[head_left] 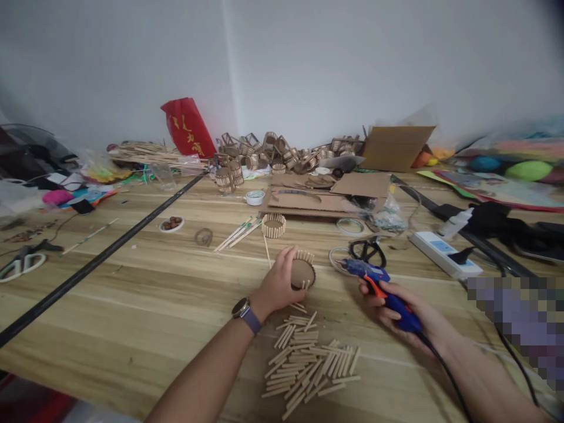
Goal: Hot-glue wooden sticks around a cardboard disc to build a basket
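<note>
My left hand, with a watch on its wrist, is closed around the left side of a round cardboard base. Short wooden sticks stand along part of that base's rim. My right hand grips a blue hot glue gun with an orange trigger, its nozzle pointing left, apart from the base. Close in front of me lies a loose pile of short wooden sticks. Just beyond my left hand stands a small round stick-walled basket. Long thin sticks lie to its left.
Flat cardboard pieces and many small stick baskets fill the back. A white power strip sits right; the glue gun's cord trails toward the front. A bowl of brown nuts, white-handled scissors and a dark bar are left.
</note>
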Action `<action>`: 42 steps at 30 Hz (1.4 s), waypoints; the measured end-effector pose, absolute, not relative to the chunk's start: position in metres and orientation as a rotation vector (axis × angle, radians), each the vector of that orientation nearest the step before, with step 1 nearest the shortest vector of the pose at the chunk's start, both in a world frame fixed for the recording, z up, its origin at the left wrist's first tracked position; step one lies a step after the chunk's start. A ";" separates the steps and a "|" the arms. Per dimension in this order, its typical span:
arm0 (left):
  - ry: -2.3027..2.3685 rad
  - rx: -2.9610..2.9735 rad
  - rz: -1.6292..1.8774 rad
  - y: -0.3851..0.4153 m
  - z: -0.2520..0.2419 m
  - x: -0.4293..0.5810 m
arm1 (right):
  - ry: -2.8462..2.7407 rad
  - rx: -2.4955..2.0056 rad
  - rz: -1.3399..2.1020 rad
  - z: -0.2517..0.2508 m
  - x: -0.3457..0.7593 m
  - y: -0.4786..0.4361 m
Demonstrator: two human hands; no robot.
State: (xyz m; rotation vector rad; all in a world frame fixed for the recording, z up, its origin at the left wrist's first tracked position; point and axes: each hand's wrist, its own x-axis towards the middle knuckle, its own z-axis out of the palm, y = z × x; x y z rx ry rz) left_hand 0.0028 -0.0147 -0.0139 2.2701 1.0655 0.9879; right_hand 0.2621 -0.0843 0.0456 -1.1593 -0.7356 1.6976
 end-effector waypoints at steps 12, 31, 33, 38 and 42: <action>1.077 2.288 0.978 -0.014 -0.016 0.003 | -1.438 -1.620 1.329 0.023 0.244 -0.089; 1.088 2.284 0.966 -0.014 -0.015 0.003 | -1.860 -1.637 0.762 0.024 0.228 -0.093; 1.087 2.286 0.969 -0.014 -0.015 0.003 | -1.867 -1.634 0.754 0.024 0.227 -0.093; 1.084 2.284 0.968 -0.014 -0.015 0.002 | -1.875 -1.639 0.732 0.026 0.225 -0.093; 1.104 2.284 0.945 -0.014 -0.014 0.002 | -1.891 -1.650 0.729 0.027 0.225 -0.093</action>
